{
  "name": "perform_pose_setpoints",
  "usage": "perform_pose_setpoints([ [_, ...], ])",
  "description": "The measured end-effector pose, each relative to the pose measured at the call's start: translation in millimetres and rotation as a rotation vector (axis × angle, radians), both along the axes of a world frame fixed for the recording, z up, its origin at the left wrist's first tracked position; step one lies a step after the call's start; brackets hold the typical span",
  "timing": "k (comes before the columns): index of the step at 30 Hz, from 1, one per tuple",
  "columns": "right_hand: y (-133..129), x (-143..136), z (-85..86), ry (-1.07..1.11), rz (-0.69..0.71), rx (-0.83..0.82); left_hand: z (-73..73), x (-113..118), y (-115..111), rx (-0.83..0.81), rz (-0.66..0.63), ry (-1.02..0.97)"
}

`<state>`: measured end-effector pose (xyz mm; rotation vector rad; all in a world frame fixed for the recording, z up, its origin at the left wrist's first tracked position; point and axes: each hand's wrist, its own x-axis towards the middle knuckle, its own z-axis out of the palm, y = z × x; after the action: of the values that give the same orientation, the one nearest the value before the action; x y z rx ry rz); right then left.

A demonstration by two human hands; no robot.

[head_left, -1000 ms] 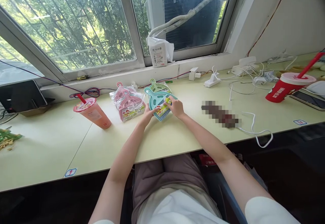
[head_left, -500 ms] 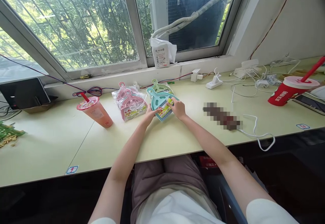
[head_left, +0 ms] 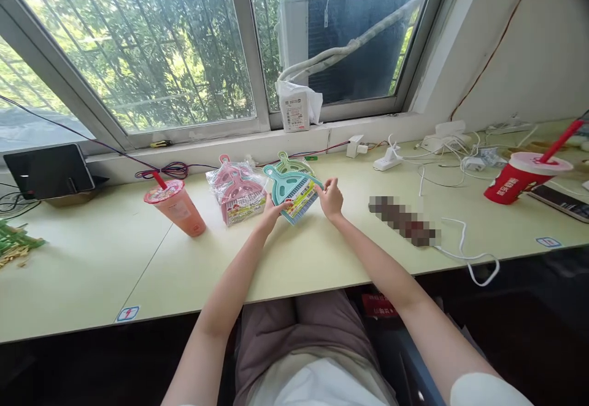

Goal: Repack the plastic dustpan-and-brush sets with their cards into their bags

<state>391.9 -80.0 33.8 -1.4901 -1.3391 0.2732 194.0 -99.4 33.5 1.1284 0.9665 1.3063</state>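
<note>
A teal dustpan and brush set (head_left: 292,192) with a yellow-green label is held above the table, its handle pointing up and left. My left hand (head_left: 272,211) grips its lower left edge. At its right corner, my right hand (head_left: 330,199) is closed with the fingertips pinched on the edge. Behind the teal set lies a green set (head_left: 286,159), partly hidden by it. Just to the left, pink sets (head_left: 239,194) in clear plastic wrap rest on the table, close to my left hand.
An orange drink cup (head_left: 179,210) stands left of the pink sets. A blurred dark object (head_left: 405,222) with a white cable lies right of my hands. Further right are a red cup (head_left: 510,179), a phone (head_left: 559,202) and chargers. A tablet (head_left: 48,170) stands far left.
My right hand has moved off the label to the right corner of the teal set. The set has turned slightly, showing more of its label. The camera view has shifted a little.
</note>
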Motion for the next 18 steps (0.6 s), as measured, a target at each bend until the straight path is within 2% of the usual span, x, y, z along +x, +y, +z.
perform_pose_setpoints([
  [3,-1,-7,-3.9,0.262,0.006,-0.126,-1.0,-1,1,-0.007,0.039,-0.001],
  [5,-5,-18,-6.5,0.528,0.091,-0.199,-2.0,-3,1,0.01,0.074,0.003],
  [7,-10,-30,-9.9,0.818,0.284,-0.252,-2.6,-6,1,0.043,0.108,0.015],
  [9,-14,-40,-14.8,1.013,0.481,-0.294,-2.9,-8,1,0.047,0.129,0.019],
  [12,-13,-47,-22.0,1.074,0.608,-0.324,-2.2,-9,2,0.053,0.099,0.05],
  [16,-8,-43,-21.7,1.066,0.582,-0.299,2.0,-8,-1,0.155,0.111,0.158],
  [18,-4,-37,-18.8,1.056,0.579,-0.279,4.3,-11,-3,0.152,0.109,0.262],
])
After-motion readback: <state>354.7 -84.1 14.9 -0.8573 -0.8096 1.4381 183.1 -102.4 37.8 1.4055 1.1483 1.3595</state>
